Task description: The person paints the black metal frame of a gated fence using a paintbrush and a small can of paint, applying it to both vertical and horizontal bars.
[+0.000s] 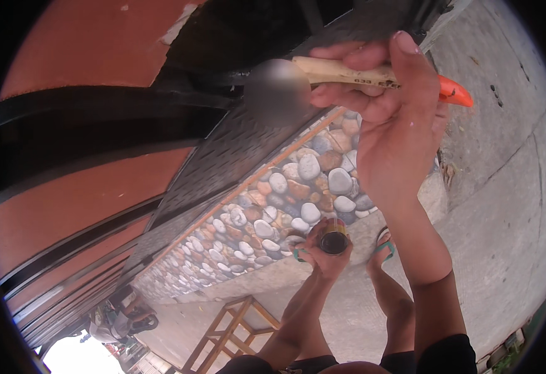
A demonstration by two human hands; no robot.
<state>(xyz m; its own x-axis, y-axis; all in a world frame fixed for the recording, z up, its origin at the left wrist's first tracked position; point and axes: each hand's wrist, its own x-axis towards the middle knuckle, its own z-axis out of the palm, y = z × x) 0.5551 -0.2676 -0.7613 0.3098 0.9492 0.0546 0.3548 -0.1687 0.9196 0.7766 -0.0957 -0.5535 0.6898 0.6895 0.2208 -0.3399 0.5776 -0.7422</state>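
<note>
Head view: right fingers (369, 57) grip a pale wooden, orange-tipped handle (335, 70); left fingers (313, 243) hold a dark-topped cylindrical can (334, 242).

Outdoor place, apparently paved walkway or yard. Bare concrete ground (503, 206) spreading across right side. Pebble-patterned strip (266, 212) running along foot of black metal bars (111, 131), reddish panels (86, 212) showing between. Open wooden frame (229, 330) standing on concrete. Bright daylight (79, 356) glaring at lower left; greenery (508, 354) growing by lower right rim.
</note>
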